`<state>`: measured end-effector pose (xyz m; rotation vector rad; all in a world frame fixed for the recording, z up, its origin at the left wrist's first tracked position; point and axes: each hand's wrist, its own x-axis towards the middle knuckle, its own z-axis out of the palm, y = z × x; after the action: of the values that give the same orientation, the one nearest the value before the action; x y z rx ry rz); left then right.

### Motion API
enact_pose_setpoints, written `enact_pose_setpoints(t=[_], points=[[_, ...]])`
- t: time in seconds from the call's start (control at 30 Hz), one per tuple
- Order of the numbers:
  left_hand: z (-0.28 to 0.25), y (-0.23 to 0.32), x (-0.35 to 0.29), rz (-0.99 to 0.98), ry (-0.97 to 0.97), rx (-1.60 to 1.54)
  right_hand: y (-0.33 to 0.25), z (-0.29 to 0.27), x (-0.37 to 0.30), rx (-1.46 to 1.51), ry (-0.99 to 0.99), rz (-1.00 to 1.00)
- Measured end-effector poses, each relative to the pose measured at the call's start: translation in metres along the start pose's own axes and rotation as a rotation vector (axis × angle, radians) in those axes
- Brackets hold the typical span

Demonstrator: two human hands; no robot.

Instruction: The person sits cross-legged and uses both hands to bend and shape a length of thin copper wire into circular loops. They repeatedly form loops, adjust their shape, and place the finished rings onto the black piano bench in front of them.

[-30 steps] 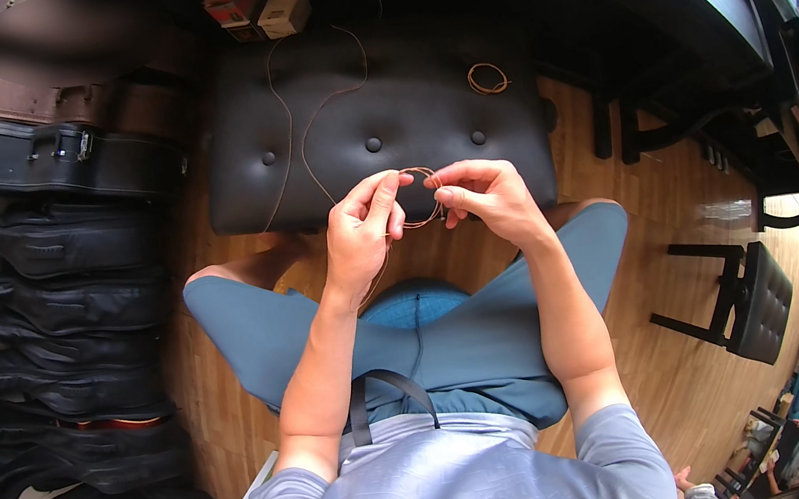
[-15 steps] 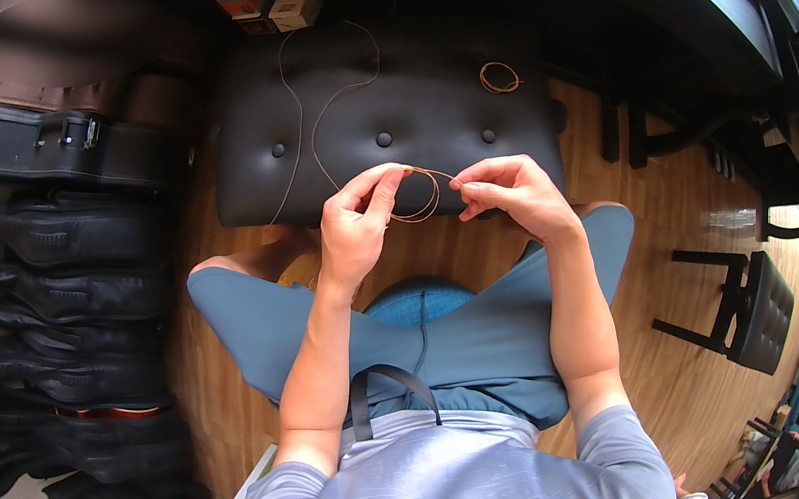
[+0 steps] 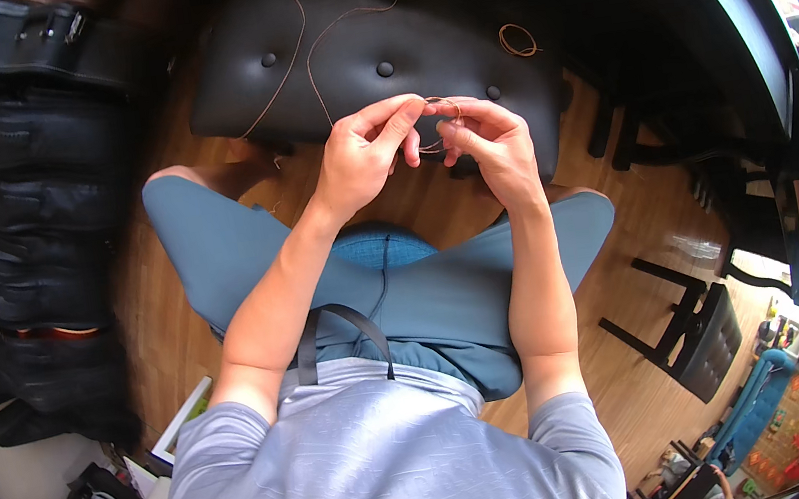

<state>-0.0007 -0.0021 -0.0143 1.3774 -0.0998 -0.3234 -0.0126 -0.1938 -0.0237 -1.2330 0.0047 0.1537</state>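
Observation:
Between my hands is a small loop of thin bronze-coloured wire string [image 3: 429,151], partly hidden by my fingers. My left hand [image 3: 358,162] pinches it with thumb and index finger. On the other side my right hand [image 3: 497,148] has its bent fingers and thumb closed around the loop. A long loose length of string [image 3: 310,64] winds over the black padded bench [image 3: 442,32] ahead of me; I cannot tell whether it joins the loop. Another coil of string [image 3: 518,40] lies on the bench's right side.
Black instrument cases [image 3: 46,246] line the left side. Black furniture [image 3: 712,16] stands at the upper right, and a black stool [image 3: 699,341] lies to the right on the wooden floor [image 3: 571,328]. I sit on a blue seat [image 3: 384,248].
My right hand has come closer to my left, with its fingers now around the string loop, which shows less. The whole view has shifted, so the bench appears higher.

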Motion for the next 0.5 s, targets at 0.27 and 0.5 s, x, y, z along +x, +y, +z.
enact_pose_setpoints(t=[0.27,0.5], points=[[-0.001,0.001,-0.001,-0.005,-0.048,-0.025,0.007,0.006,0.000,-0.284,0.156,-0.105],[-0.004,0.012,-0.002,-0.058,-0.145,-0.109,-0.005,-0.009,0.000,0.113,0.101,-0.132]])
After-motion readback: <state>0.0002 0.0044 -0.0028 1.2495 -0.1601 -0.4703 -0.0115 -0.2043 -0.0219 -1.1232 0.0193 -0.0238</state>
